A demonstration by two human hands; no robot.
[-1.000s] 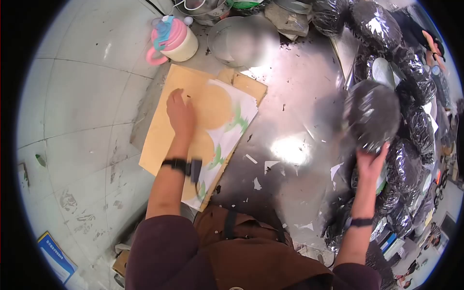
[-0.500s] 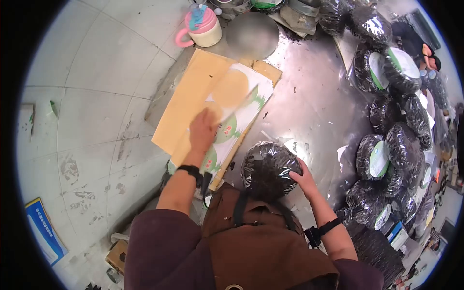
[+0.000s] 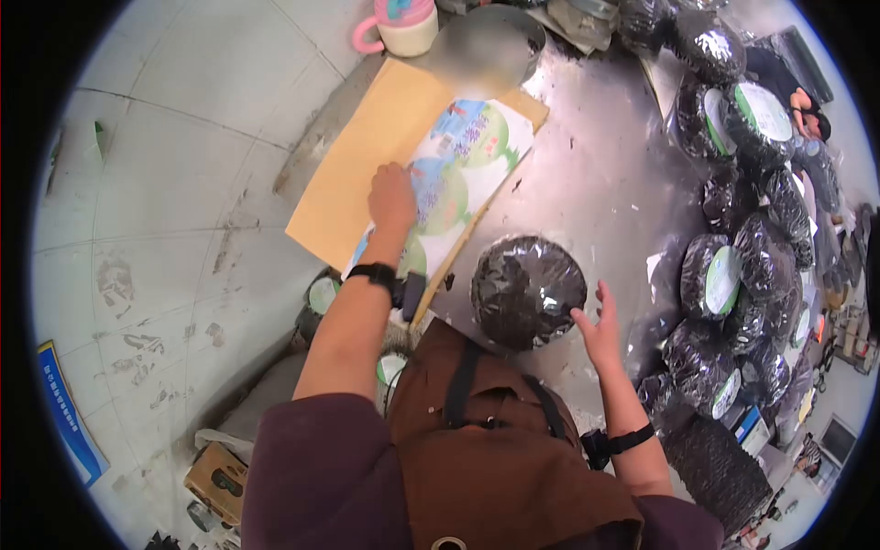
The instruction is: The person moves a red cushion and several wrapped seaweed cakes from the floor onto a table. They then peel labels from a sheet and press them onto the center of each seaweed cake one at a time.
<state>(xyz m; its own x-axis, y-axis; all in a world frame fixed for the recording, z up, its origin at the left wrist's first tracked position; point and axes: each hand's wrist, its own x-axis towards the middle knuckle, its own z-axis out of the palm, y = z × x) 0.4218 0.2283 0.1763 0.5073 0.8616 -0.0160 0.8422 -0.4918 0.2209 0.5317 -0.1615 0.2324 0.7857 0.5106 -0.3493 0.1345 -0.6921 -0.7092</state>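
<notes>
My left hand [image 3: 393, 195] rests on the printed label sheets [image 3: 446, 188] beside a plain tan sheet [image 3: 367, 151]; its fingers are curled, and what they hold, if anything, is hidden. A round dark bundle in clear plastic wrap [image 3: 529, 293] sits on the metal table [image 3: 605, 174] in front of my body. At its right side is my right hand [image 3: 599, 327], fingers spread, the thumb close to the wrap.
Several wrapped dark bundles [image 3: 710, 275] are piled along the right. A pink and white mug [image 3: 408, 29] and a round metal plate [image 3: 486, 50] stand at the back. Another person [image 3: 807, 115] shows at the far right.
My right hand has opened away from the bundle. The label sheet under my left hand now shows a blue and purple print where a tan round patch was. The view has shifted slightly.
</notes>
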